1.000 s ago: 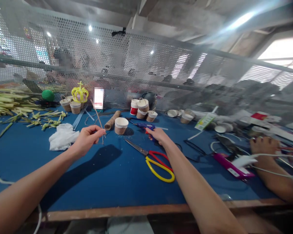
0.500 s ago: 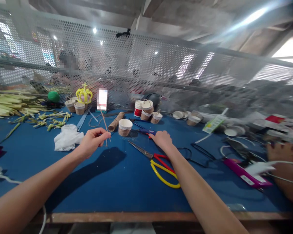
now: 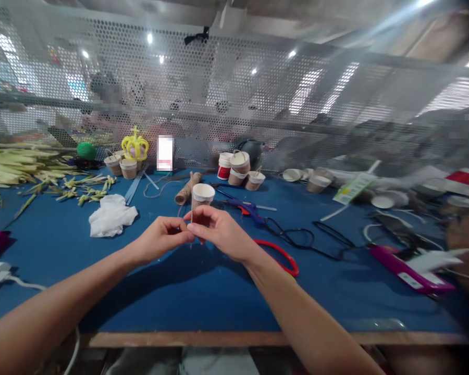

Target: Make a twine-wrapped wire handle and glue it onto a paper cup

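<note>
My left hand [image 3: 156,238] and my right hand [image 3: 222,230] meet above the blue table, fingertips pinched together around a thin brown cord [image 3: 192,205]. The cord stands upright between the fingers, with a short end showing below. Just behind my right hand is a white-rimmed paper cup [image 3: 204,192] wrapped in brown twine, its lower part covered by the fingers. A roll of brown twine [image 3: 184,192] lies beside the cup. To the right rests a blue glue gun [image 3: 248,209] with a red trigger. My right wrist hides most of the scissors [image 3: 283,256]; a red handle loop shows.
A crumpled white tissue [image 3: 111,216] lies left. Several wrapped cups [image 3: 255,180], a yellow crown [image 3: 135,146] and a phone [image 3: 164,153] stand at the back. Rightward are black cable [image 3: 297,237], a purple power strip [image 3: 408,273] and a blurred hand of another person [image 3: 463,234].
My right hand has left the glue gun and moved left to the cord. My left hand has moved right and slightly down with the cord, so both hands now meet in front of the cup.
</note>
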The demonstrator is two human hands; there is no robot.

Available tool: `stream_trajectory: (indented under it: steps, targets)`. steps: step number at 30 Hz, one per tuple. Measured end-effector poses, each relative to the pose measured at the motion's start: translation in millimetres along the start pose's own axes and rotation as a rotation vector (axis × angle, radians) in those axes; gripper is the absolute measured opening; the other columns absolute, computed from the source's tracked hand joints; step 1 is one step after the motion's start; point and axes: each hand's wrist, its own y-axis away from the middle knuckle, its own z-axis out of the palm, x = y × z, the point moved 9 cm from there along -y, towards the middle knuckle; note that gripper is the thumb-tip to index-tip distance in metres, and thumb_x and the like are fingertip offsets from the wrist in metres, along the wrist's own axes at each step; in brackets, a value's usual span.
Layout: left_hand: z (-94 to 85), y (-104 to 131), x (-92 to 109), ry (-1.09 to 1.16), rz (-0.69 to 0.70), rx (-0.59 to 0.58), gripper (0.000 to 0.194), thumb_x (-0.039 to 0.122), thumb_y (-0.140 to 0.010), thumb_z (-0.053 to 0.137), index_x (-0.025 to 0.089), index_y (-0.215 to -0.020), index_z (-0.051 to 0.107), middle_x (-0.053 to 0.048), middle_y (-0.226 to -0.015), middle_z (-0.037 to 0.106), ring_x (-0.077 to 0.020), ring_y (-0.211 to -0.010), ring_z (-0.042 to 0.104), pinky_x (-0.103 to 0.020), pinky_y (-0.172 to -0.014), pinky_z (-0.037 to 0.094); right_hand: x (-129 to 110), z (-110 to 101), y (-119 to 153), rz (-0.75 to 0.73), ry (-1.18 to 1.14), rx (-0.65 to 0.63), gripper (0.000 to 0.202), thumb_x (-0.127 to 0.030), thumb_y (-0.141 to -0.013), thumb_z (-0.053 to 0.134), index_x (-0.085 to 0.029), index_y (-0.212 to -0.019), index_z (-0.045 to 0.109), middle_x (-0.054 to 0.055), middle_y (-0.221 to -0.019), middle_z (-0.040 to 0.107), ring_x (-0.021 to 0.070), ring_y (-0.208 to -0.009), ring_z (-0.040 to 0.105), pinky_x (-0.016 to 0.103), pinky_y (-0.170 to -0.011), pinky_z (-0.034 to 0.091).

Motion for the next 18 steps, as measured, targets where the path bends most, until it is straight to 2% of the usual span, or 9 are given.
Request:
stream_trajectory:
  steps: [8, 13, 15, 18]
  targets:
    - [11.9, 2, 2, 0.036, -0.012, -0.075, 0.019, 0.026, -0.069, 0.059, 0.011, -0.058, 0.058, 0.003, -0.052, 0.052, -0.0046, -0.046, 0.035, -0.018, -0.045, 0.026, 13, 11, 5, 0.117, -0.172, -0.178, 0.02, -0.031, -0.072, 0.059, -0.016, -0.075, 0.047, -0.005, -0.064, 0.047, 0.0059, -0.053, 0.047, 0.019, -0.048, 0.041]
    - [16.9, 2, -1, 0.039, -0.013, -0.127, 0.018, 0.027, -0.071, 0.057, 0.012, -0.061, 0.059, -0.003, -0.064, 0.062, -0.008, -0.054, 0.044, -0.02, -0.05, 0.031, 17, 11, 6, 0.131, -0.182, -0.237, 0.02, -0.031, -0.072, 0.06, -0.015, -0.073, 0.048, -0.005, -0.063, 0.048, 0.0051, -0.052, 0.048, 0.019, -0.05, 0.041]
    - [17.1, 2, -2, 0.024, -0.02, -0.138, 0.02, 0.029, -0.071, 0.057, 0.012, -0.06, 0.058, -0.002, -0.064, 0.061, -0.0075, -0.052, 0.042, -0.02, -0.048, 0.029, 16, 11, 6, 0.128, -0.179, -0.256, 0.021, -0.032, -0.072, 0.06, -0.015, -0.073, 0.048, -0.004, -0.063, 0.05, 0.0052, -0.052, 0.048, 0.019, -0.051, 0.041]
    - [14.1, 3, -1, -0.019, -0.04, -0.149, 0.023, 0.033, -0.072, 0.055, 0.013, -0.061, 0.057, 0.003, -0.051, 0.049, -0.0052, -0.044, 0.032, -0.019, -0.042, 0.022, 14, 8, 6, 0.108, -0.163, -0.25, 0.023, -0.034, -0.073, 0.059, -0.014, -0.072, 0.048, -0.004, -0.061, 0.051, 0.0061, -0.054, 0.049, 0.02, -0.051, 0.042]
